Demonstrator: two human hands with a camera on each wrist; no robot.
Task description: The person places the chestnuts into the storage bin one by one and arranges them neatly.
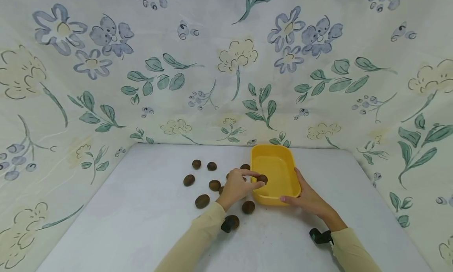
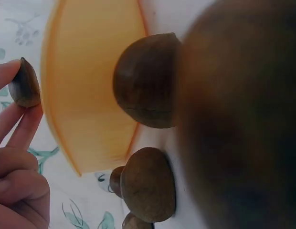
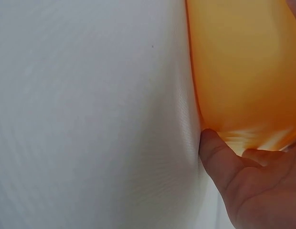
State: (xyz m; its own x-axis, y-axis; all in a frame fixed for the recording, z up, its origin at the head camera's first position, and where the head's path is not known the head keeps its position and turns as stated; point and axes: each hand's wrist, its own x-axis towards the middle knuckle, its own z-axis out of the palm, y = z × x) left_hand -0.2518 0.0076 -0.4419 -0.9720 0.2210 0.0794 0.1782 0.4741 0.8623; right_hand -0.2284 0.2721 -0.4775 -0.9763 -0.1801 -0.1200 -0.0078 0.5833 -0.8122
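My left hand (image 1: 235,186) pinches a brown chestnut (image 1: 262,179) between thumb and fingertips, over the left rim of a yellow plastic container (image 1: 276,201). In the left wrist view the held chestnut (image 2: 26,86) shows a pointed tip, and the container's wall (image 2: 90,95) stands beyond the loose nuts. My right hand (image 1: 313,199) grips the container's near right corner, thumb at the near rim and fingers along the right side. In the right wrist view, fingers of the right hand (image 3: 262,195) touch the container's outer wall (image 3: 248,71).
Several loose chestnuts (image 1: 202,201) lie on the white table (image 1: 141,225) left of the container, some partly hidden by the left hand. One chestnut (image 1: 248,207) sits near its front left corner. A floral cloth (image 1: 226,87) hangs behind the table.
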